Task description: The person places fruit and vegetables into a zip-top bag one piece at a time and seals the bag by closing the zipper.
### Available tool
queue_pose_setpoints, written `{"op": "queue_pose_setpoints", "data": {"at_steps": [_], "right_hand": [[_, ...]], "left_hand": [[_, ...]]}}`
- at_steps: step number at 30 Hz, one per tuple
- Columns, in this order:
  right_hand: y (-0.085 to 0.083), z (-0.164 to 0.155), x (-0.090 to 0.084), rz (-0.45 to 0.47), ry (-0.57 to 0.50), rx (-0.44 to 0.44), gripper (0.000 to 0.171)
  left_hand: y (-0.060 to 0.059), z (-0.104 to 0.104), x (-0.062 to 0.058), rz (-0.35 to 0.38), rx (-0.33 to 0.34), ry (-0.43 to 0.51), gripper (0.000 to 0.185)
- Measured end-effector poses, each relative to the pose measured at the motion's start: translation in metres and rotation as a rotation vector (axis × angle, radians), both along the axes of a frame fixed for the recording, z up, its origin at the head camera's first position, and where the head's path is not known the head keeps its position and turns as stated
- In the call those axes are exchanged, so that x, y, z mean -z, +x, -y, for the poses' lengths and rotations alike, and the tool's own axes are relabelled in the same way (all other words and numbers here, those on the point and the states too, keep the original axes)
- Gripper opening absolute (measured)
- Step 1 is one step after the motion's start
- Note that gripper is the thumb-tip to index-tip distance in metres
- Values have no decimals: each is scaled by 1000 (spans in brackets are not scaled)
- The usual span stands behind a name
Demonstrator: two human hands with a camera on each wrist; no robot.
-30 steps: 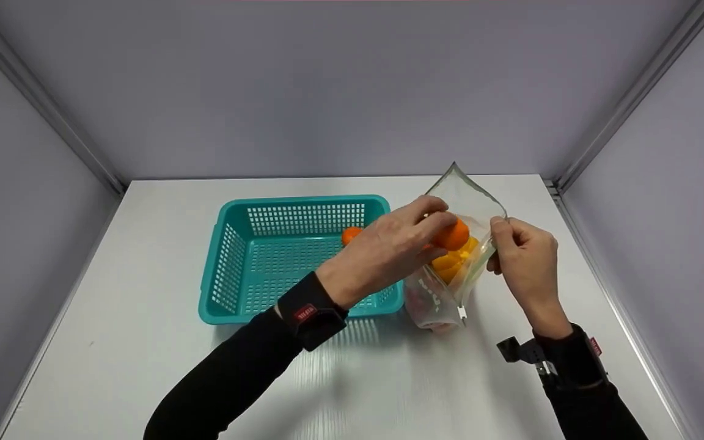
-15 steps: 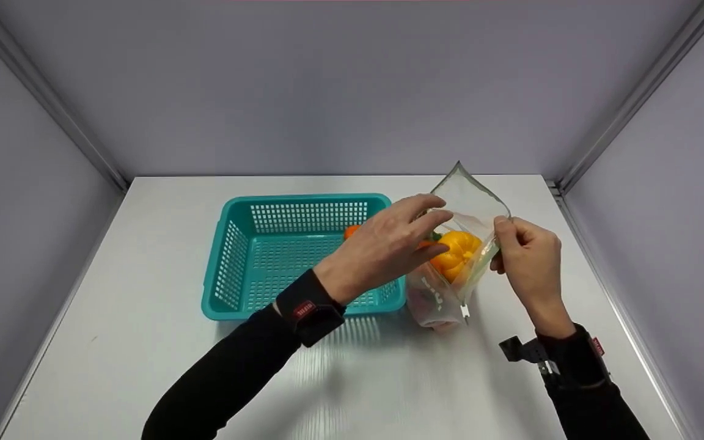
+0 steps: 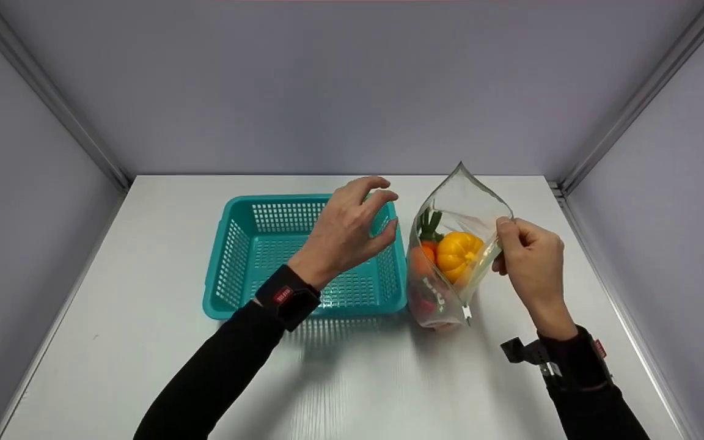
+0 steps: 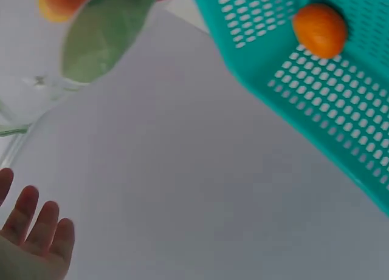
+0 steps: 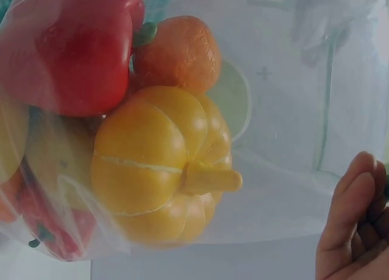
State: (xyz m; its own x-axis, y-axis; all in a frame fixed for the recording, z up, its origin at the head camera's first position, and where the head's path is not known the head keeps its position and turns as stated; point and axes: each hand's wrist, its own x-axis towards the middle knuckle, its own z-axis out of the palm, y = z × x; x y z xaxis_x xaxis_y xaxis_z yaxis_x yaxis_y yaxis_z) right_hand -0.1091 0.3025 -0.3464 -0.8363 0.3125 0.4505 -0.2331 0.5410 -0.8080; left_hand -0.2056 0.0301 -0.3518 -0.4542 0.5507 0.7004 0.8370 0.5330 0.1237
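Note:
My right hand [image 3: 532, 263] pinches the right edge of a clear zip bag [image 3: 459, 192], whose mouth gapes upward. Inside it a yellow toy pumpkin [image 3: 459, 253] lies near the top, beside something orange with a green leafy top [image 3: 429, 225]. Through the plastic, the right wrist view shows a red bell pepper [image 5: 73, 55] and an orange [image 5: 179, 54] against the pumpkin. Over the right part of a teal basket [image 3: 236, 305], my left hand [image 3: 346, 226] holds nothing, its fingers spread and bent. One orange [image 4: 320, 30] lies in the basket, hidden by that hand in the head view.
The basket stands directly left of the bag on a white table [image 3: 113, 342]. Grey walls [image 3: 327, 85] close in the table at the back and both sides. A white slider [image 3: 467, 312] hangs at the bag's front corner.
My left hand has let go of an orange at the bag's mouth and moved left, back over the basket. My right hand keeps its grip on the bag's edge.

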Motion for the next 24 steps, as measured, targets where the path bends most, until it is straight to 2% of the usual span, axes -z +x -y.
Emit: {"op": "queue_pose_setpoints", "data": {"at_steps": [10, 16, 24], "right_hand": [[-1, 0, -2, 3, 0, -3, 49], [0, 1, -3, 4, -4, -6, 49], [1, 2, -1, 25, -15, 10, 49]], "left_hand": [[-24, 7, 35, 183, -159, -255, 43], [-34, 3, 56, 318, -182, -354, 52], [-49, -2, 76, 363, -167, -427, 53]]}}
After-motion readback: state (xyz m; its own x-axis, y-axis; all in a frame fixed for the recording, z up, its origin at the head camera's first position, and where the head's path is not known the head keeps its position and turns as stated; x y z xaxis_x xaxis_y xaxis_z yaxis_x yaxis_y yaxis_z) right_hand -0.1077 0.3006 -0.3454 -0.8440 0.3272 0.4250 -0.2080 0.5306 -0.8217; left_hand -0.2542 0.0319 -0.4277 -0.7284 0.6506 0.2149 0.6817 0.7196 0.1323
